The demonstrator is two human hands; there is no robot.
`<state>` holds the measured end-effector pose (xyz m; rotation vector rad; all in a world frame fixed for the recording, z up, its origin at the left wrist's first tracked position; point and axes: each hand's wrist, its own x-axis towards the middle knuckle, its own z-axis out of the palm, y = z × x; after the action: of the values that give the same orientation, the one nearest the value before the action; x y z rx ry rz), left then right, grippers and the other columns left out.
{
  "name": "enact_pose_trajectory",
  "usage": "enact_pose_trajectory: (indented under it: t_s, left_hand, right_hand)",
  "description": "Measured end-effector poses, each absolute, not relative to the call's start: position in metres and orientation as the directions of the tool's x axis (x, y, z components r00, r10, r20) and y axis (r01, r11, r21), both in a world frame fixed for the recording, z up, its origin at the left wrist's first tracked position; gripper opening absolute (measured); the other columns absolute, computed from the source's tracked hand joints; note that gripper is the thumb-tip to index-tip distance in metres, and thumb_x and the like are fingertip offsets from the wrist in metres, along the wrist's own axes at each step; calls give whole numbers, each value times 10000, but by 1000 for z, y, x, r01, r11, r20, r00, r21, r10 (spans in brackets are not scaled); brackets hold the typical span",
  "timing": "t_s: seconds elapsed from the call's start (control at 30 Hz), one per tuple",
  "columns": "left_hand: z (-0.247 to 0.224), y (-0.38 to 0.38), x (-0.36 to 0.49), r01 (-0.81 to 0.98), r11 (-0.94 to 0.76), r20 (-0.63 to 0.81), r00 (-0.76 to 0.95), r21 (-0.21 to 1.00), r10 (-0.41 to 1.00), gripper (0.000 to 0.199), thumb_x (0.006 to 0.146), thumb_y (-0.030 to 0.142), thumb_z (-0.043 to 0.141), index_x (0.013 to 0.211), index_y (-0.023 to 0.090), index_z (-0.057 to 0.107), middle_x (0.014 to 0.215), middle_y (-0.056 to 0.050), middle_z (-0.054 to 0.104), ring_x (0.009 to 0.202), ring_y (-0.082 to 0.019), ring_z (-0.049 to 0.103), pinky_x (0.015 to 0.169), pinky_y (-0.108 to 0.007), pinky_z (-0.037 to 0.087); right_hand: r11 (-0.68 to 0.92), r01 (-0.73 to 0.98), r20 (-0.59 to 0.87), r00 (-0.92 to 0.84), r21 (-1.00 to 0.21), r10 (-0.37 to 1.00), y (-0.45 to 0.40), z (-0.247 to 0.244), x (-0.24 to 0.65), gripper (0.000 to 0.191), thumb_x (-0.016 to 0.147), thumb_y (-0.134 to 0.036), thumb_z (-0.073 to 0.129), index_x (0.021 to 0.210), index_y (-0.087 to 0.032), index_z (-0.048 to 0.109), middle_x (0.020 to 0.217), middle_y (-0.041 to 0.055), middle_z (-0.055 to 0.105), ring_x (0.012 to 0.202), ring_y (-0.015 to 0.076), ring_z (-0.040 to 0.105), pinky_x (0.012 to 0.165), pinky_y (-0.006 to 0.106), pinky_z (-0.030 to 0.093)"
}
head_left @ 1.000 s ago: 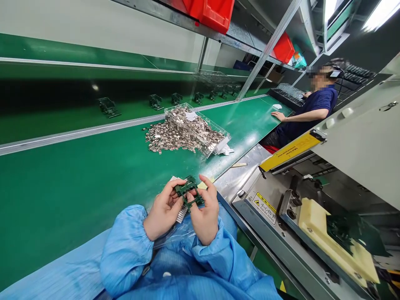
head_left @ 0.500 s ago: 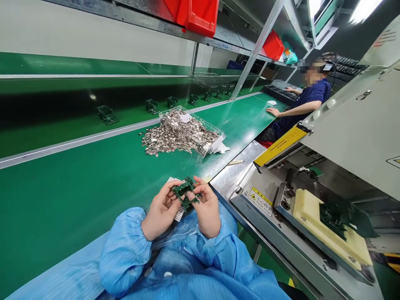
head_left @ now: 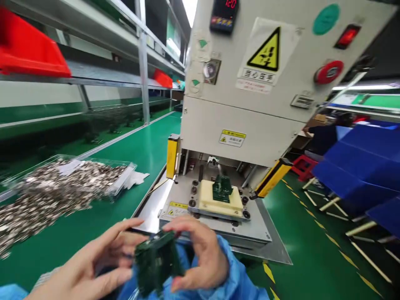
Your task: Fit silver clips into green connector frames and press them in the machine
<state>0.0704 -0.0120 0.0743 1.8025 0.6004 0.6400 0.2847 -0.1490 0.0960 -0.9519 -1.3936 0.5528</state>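
here, the green part (head_left: 158,260) is grasped by the right hand (head_left: 208,256) at its right side, held roughly upright, with the left hand (head_left: 93,260) opened just left, contact unclear, and the cream block (head_left: 206,199) seen farther right.

The machine (head_left: 243,112) shows "120" on its display (head_left: 224,16) and "当心压手" below a yellow warning triangle (head_left: 265,52).

Yellow-and-black stripes, green floor (head_left: 290,225).
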Motion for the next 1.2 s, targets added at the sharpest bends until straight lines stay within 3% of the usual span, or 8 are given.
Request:
enact_pose_trajectory:
  t_s: [0.17, 0.3, 0.5, 0.63, 0.87, 1.07, 1.13, 1.2]
  left_hand:
    - [123, -11, 204, 3, -595, 317, 844, 804, 433, 611, 715, 415, 720, 1288, 261, 571, 1322, -108, 598, 1214, -336, 561, 1003, -443, 494]
    - [123, -28, 292, -74, -622, 410, 810, 780, 418, 801, 621, 436, 788, 1328, 170, 523, 1338, -193, 566, 1242, -373, 528, 1024, -505, 449]
    - [125, -32, 310, -132, -396, 339, 787, 909, 516, 739, 578, 323, 831, 1253, 168, 571, 1067, -145, 697, 1008, -309, 669, 887, -457, 551]
    - [136, -18, 237, -114, -312, 278, 786, 943, 552, 637, 592, 303, 823, 1188, 201, 620, 1091, -118, 691, 1006, -295, 674, 901, -439, 560]
    - [78, 5, 103, 215, -294, -5, 815, 931, 580, 610, 576, 265, 832, 1160, 301, 660, 1348, -97, 566, 1203, -366, 567, 963, -473, 504]
    - [54, 10, 123, 363, -259, -207, 853, 895, 479, 731, 535, 405, 847, 1210, 250, 613, 1528, -108, 341, 1398, -360, 322, 1123, -473, 325]
    - [57, 13, 133, 374, -254, -244, 871, 892, 426, 785, 507, 399, 856, 1228, 244, 586, 1543, -100, 313, 1395, -348, 327, 1140, -441, 302]
    - [57, 15, 138, 347, -228, -236, 884, 910, 404, 790, 499, 385, 855, 1225, 249, 575, 1537, -88, 324, 1392, -339, 329, 1143, -437, 288]
  right_hand:
    - [461, 368, 553, 744, -808, 375, -218, 85, 362, 638, 721, -547, 761, 1243, -241, 561, 1203, 156, 611, 1066, 325, 619, 853, 457, 549]
    - [285, 470, 517, 848, -835, 117, -242, 80, 405, 551, 761, -376, 754, 1244, -212, 547, 1265, 143, 583, 1201, 304, 536, 1006, 499, 453]
    - [195, 523, 559, 780, -829, 282, -218, 94, 432, 594, 691, -349, 803, 1213, -181, 573, 1195, 142, 622, 1121, 282, 585, 941, 442, 502]
    - [82, 655, 605, 633, -751, 484, -185, 110, 438, 594, 682, -379, 792, 1207, -194, 585, 1152, 124, 646, 1066, 283, 602, 865, 430, 519]
    - [-30, 701, 405, 447, -712, 798, -167, 119, 446, 541, 715, -435, 741, 1180, -196, 602, 1055, 92, 685, 1001, 270, 637, 921, 443, 492]
    - [-279, 821, 562, 550, -498, 618, -214, 95, 443, 668, 809, -583, 555, 1326, -165, 502, 1338, 150, 539, 1259, 316, 477, 1069, 512, 361]
    - [-466, 703, 553, 710, -537, 435, -248, 75, 444, 715, 780, -670, 489, 1232, -122, 567, 1258, 187, 590, 1204, 359, 519, 1038, 539, 390]
    - [-567, 499, 352, 866, -655, 355, -282, 49, 450, 752, 669, -755, 512, 1073, -133, 631, 1099, 187, 669, 1050, 385, 620, 929, 530, 491]
